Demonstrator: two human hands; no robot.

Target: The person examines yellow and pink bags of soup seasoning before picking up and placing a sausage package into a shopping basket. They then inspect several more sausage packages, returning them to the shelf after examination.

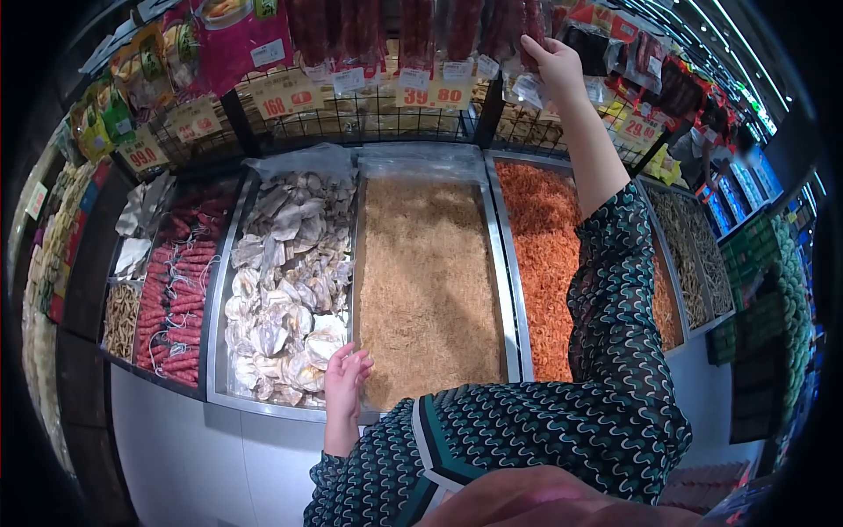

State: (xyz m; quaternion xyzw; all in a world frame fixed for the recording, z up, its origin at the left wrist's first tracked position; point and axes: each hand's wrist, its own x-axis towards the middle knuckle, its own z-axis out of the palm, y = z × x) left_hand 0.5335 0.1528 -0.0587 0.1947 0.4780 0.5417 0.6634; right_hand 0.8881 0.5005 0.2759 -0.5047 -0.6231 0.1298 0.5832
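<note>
My right hand (pixel 557 68) is stretched up to the hanging row, its fingers closed at the edge of a clear plastic pack of dark red sausages (pixel 530 33). Part of the grip is hidden behind the pack and the hand. Low down, my left hand (pixel 348 379) hovers by the front rim between two bins, fingers loosely bent and apart, holding nothing. Beside it lie flat, pale dried fish (pixel 294 307) in one bin and fine, tan dried shrimp-like bits (pixel 430 290) in the other.
Orange dried shrimp-like pieces (pixel 544 263) fill the bin under my right arm. Red tied sausages (pixel 184 299) lie at the left. Price signs (pixel 432 95) hang on a black wire rack above the bins. Green netted goods (pixel 790 290) stand at the right.
</note>
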